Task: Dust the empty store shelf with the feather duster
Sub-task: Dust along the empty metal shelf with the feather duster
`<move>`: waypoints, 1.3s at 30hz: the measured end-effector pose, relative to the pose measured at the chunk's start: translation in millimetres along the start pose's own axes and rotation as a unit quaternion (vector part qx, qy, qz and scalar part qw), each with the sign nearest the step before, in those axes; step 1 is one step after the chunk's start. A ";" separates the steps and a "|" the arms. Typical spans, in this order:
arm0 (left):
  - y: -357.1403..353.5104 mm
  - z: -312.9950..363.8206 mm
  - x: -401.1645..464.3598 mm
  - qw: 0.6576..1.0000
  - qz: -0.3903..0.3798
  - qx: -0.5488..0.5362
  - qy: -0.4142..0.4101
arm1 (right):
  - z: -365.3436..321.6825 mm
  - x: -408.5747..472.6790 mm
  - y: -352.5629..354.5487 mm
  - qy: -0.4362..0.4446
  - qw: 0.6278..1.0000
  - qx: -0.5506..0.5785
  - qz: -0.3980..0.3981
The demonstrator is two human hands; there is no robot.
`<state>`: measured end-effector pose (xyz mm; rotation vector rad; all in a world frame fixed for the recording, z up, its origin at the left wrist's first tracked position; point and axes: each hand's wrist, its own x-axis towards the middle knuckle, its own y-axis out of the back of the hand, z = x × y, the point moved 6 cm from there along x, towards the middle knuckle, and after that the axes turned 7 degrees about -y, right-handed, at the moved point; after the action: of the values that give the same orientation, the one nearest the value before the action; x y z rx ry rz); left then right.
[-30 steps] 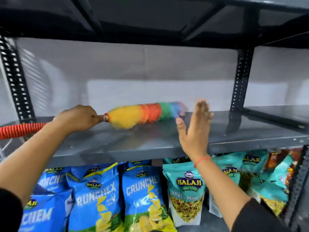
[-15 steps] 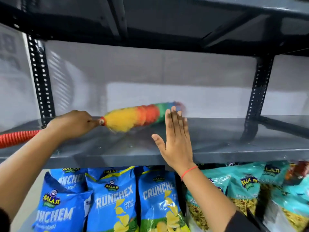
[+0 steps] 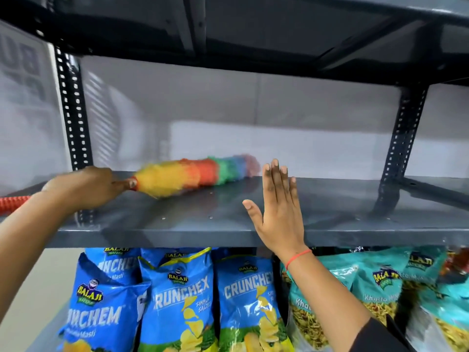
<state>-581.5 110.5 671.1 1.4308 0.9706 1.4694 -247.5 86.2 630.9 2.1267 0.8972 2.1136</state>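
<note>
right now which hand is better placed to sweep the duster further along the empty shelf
Left. The left hand already grips the feather duster, whose head lies on the shelf. The right hand is open, flat and holds nothing.

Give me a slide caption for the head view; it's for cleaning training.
Left hand sweeps a rainbow feather duster along the grey shelf; right hand open.

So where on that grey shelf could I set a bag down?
Bare room: the shelf between the right hand and the right upright. The duster and left hand crowd the left; snack bags pack the tier below.
</note>
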 end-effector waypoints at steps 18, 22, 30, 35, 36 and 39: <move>28.7 23.7 -90.5 0.994 -0.072 0.050 0.069 | -21.7 15.8 0.1 -0.057 0.985 0.161 0.007; 23.7 -11.1 -115.9 0.982 -0.089 0.072 0.150 | -70.1 17.4 -9.6 0.037 0.983 0.174 -0.034; 50.3 -7.3 -148.2 0.985 -0.024 0.076 0.156 | -118.9 17.4 -33.4 0.087 0.976 0.164 -0.112; 40.5 -7.6 -172.4 0.972 -0.053 0.129 0.187 | -142.8 14.5 -48.7 0.125 0.974 0.135 -0.135; 47.4 -7.8 -173.6 0.969 -0.009 0.141 0.204 | -143.4 14.0 -50.2 0.129 0.975 0.122 -0.137; 63.1 -11.6 -178.1 0.952 0.017 0.184 0.242 | -140.1 12.5 -54.4 0.129 0.971 0.119 -0.163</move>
<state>-598.3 -78.1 668.5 1.3642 1.5991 1.7763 -398.3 83.4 633.1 1.6576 1.4794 2.2271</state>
